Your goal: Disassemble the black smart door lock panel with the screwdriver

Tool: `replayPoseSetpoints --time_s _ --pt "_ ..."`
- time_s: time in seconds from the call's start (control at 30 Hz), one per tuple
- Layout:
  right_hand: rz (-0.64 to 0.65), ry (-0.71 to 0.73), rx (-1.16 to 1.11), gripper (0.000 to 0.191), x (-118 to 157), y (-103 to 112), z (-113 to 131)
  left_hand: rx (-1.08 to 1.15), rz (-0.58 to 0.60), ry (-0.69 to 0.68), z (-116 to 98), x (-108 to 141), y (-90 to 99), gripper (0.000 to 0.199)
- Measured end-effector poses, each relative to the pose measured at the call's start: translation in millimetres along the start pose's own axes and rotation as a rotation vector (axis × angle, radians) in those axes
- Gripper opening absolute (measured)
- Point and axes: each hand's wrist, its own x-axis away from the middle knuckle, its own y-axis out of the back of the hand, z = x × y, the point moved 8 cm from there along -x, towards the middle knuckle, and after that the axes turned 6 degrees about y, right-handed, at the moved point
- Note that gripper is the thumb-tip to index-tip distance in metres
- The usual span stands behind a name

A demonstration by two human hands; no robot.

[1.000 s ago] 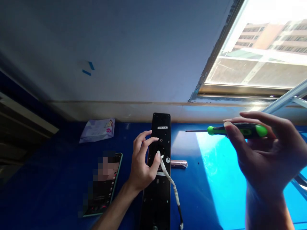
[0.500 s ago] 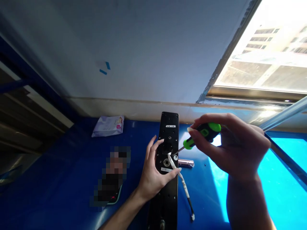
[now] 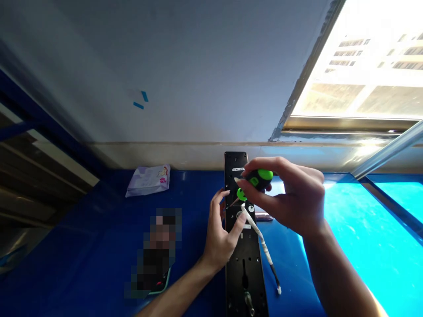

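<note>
A long black door lock panel (image 3: 243, 255) lies lengthwise on the blue table, with screw holes and small white labels on its face. My left hand (image 3: 221, 237) steadies it, the fingers at its left edge and the thumb on its face by the cable. My right hand (image 3: 287, 193) is closed around a green and black screwdriver (image 3: 256, 181). The screwdriver slants down left, its tip at the panel's upper part; whether it sits in a screw I cannot tell. From the panel a white-wrapped cable (image 3: 261, 237) runs down right to a small connector on the table.
A pale purple packet (image 3: 148, 179) lies at the table's back left. Nearer is a phone (image 3: 163, 281), mostly blurred out by blocks. A pinkish wrapped bar (image 3: 264, 217) lies right of the panel. The wall and window (image 3: 360, 79) bound the blue table (image 3: 99, 246).
The screwdriver and my right hand have moved left over the panel, its tip now left of the cable's base. The panel's lower end has shifted right; my left thumb has moved up.
</note>
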Motion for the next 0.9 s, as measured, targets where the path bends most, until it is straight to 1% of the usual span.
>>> replayPoseSetpoints --time_s 0.03,0.1,0.2,0.33,0.4,0.53,0.67,0.8,0.9 --pt "0.004 -0.001 -0.002 0.012 0 -1 0 0.015 0.014 0.025 2 1 1.4 0.05" --pt "-0.004 -0.003 0.01 0.012 1 -1 0 0.057 0.034 0.077 7 2 4.3 0.04" --pt "-0.032 -0.023 0.042 0.013 2 0 -1 0.106 0.048 0.135 12 3 6.6 0.032" --pt "-0.083 -0.1 0.072 0.014 5 0 -5 0.123 0.046 0.162 15 1 7.8 0.023" --pt "-0.096 -0.106 0.115 0.015 5 -2 -4 0.141 0.041 0.159 15 0 8.6 0.021" --pt "-0.058 -0.038 0.169 0.011 3 -7 5 0.151 0.055 0.148 14 -1 8.2 0.021" --pt "-0.067 -0.009 0.192 0.01 3 -4 12 0.109 0.063 0.135 13 0 7.1 0.021" --pt "-0.023 0.057 0.208 0.009 2 -6 20 0.088 0.051 0.114 11 0 7.9 0.022" --pt "0.045 0.091 0.149 0.013 1 -9 24 0.09 0.066 0.109 10 0 7.6 0.024"
